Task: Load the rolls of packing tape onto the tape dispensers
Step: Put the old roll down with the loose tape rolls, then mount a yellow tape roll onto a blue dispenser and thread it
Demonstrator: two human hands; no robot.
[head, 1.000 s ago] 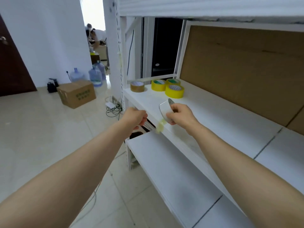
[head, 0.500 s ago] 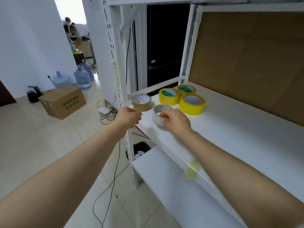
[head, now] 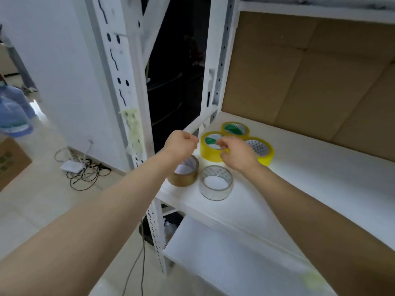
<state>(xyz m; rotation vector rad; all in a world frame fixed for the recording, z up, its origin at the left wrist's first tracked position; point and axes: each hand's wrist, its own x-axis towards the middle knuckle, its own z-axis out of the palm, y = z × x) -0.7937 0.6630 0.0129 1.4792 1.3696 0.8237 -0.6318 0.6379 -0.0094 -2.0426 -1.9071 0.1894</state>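
Several tape rolls stand on the white shelf (head: 310, 178). A clear roll (head: 215, 182) is nearest the front edge. A brown roll (head: 187, 175) beside it is partly hidden by my left forearm. Behind them are three yellow rolls (head: 208, 151), (head: 235, 129), (head: 264, 150). My left hand (head: 181, 144) hovers above the brown roll with its fingers curled into a fist and nothing seen in it. My right hand (head: 237, 154) hangs over the front yellow roll, fingers curled, fingertips near the roll's core, nothing visibly held. No tape dispenser is in view.
White rack uprights (head: 132, 116) and a crossbar (head: 198, 122) frame the shelf's left end, with cardboard backing (head: 299, 77) behind. A lower shelf (head: 235, 263) juts out below. On the floor lie cables (head: 85, 169), water bottles (head: 12, 112) and a cardboard box (head: 10, 159).
My right hand has set the clear roll down on the shelf and moved up over the yellow roll. My left hand has risen beside it, and the view has moved closer.
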